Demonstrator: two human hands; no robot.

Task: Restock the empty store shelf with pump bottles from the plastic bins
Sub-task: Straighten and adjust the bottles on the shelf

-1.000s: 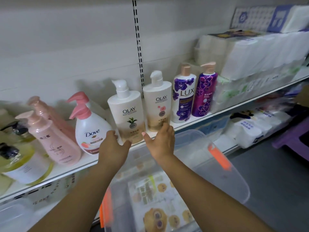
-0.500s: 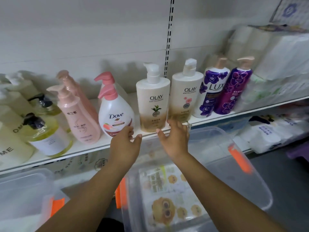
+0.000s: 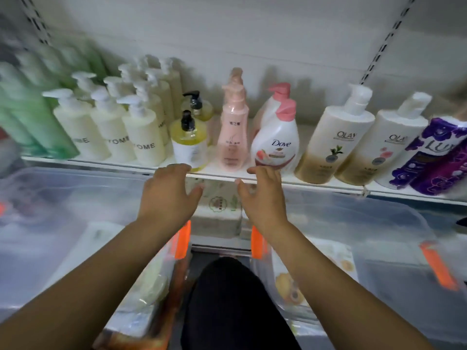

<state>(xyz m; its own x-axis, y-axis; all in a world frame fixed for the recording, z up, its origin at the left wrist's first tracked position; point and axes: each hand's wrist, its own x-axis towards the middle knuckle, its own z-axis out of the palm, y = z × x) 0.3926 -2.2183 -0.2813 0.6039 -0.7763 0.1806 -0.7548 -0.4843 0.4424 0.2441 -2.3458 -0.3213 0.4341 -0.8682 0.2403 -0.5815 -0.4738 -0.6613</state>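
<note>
A white shelf [image 3: 222, 176] carries a row of pump bottles: green ones [image 3: 32, 122] at far left, cream "HOME" bottles [image 3: 144, 137], a yellow bottle with a black pump [image 3: 189, 141], a pink bottle [image 3: 233, 132], a white Dove bottle [image 3: 276, 145], two Olay bottles [image 3: 331, 140], and purple Lux bottles [image 3: 429, 157]. My left hand [image 3: 169, 195] and my right hand [image 3: 262, 198] hover at the shelf's front edge, below the yellow, pink and Dove bottles. Both hands hold nothing, fingers spread.
Two clear plastic bins with orange latches stand under the shelf, the left bin [image 3: 63, 223] and the right bin [image 3: 379, 236]. My dark-clothed knee [image 3: 227, 299] sits between them. Packaged goods [image 3: 219, 205] lie on the lower shelf behind my hands.
The view swung left, so the Olay bottles now stand to the right. Both hands shifted from in front of the Olay bottles to below the yellow, pink and Dove ones, still holding nothing.
</note>
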